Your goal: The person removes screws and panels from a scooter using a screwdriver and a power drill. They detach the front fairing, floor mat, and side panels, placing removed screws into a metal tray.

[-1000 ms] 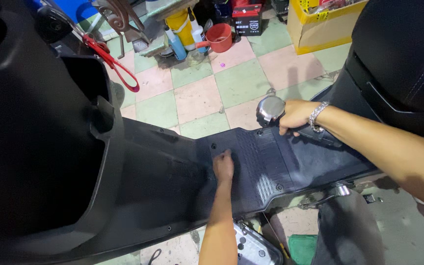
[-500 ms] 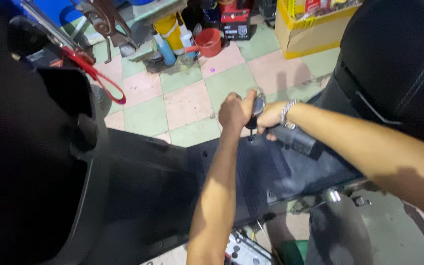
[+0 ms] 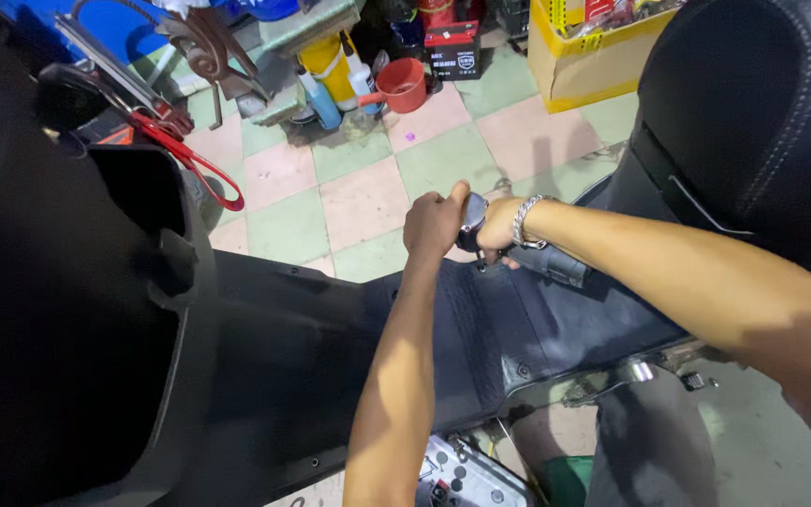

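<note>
Nearest, at the bottom edge, a grey metal part with small holes (image 3: pixel 466 479) shows below the scooter's black floorboard (image 3: pixel 330 347), whose ribbed mat (image 3: pixel 518 324) runs across the middle of the view. Above the mat's far edge both hands meet on a power tool (image 3: pixel 474 214): the left hand (image 3: pixel 434 223) is closed around its front, fingers curled over the head, and the right hand (image 3: pixel 499 230), with a metal bracelet (image 3: pixel 525 221) at the wrist, is wrapped shut on the dark grip (image 3: pixel 551 263) behind. The tool sits just over the floorboard's far rim, its working end hidden by the fingers, so I cannot tell what it bears on. It looks stiff, hard-cased and fairly weighty; the grip and the head seem the sound places to hold it. The black seat (image 3: pixel 753 122) rises at right, the front panel (image 3: pixel 68 310) at left. Farther off, on the checked tile floor (image 3: pixel 368 197), stand a red cup (image 3: pixel 404 86), a yellow bottle (image 3: pixel 328 66) and a yellow cardboard box (image 3: pixel 584 56).
</note>
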Demonstrator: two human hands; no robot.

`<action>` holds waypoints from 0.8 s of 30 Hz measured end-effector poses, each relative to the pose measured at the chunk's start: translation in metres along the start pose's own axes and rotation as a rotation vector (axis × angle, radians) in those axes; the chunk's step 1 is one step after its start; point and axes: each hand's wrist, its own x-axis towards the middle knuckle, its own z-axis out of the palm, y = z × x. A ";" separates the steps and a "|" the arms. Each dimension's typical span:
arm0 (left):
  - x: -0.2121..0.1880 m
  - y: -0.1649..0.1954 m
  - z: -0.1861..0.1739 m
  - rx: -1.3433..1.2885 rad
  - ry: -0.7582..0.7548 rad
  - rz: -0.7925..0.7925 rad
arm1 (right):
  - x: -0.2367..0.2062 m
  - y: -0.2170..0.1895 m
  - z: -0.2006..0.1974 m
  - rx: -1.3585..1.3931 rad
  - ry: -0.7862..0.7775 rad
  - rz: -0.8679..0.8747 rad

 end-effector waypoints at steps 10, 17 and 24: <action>0.032 -0.084 0.055 -0.398 0.226 0.038 | 0.000 0.032 -0.004 0.320 0.002 -0.068; -0.013 -0.165 0.104 -0.796 0.064 -0.166 | -0.076 0.038 -0.011 0.323 0.070 -0.168; -0.115 -0.185 0.088 -1.328 -0.700 -0.276 | -0.180 0.085 0.045 0.466 -0.070 -0.320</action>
